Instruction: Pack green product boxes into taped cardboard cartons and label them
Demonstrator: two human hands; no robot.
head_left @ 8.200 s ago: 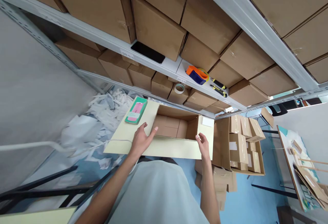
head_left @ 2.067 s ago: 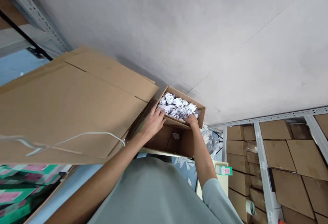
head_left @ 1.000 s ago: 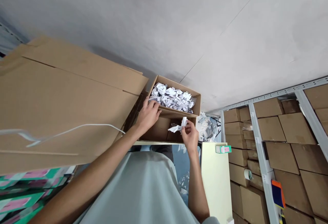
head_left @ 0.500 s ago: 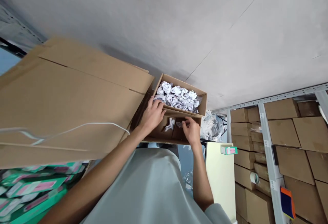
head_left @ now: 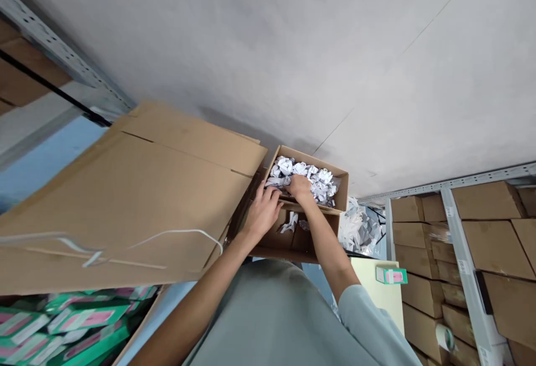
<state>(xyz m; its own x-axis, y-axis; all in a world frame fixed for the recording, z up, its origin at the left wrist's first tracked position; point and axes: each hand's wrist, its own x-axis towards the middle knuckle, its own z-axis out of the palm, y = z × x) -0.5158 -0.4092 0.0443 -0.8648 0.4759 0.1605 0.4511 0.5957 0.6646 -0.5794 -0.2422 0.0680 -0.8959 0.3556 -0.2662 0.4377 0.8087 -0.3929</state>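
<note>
An open cardboard box full of crumpled white paper stands against the wall. My right hand reaches down into this paper, its fingers curled and partly buried in it. Over the box's near left edge, the fingers of my left hand are hooked, with the thumb on the near side of the wall. Directly in front of my body is a second open cardboard box. On its floor lie a twisted piece of white paper and a smaller scrap, both under or beside my right forearm.
Large flattened cardboard sheets lean at left, above a carton of green-and-pink boxes. White paper waste is heaped to the right. One green-and-pink box sits on a pale yellow surface. Shelves of cartons stand at far right.
My right hand has moved from the near box up into the crumpled paper of the far box. My left hand stays at the box edge. The camera view has shifted.
</note>
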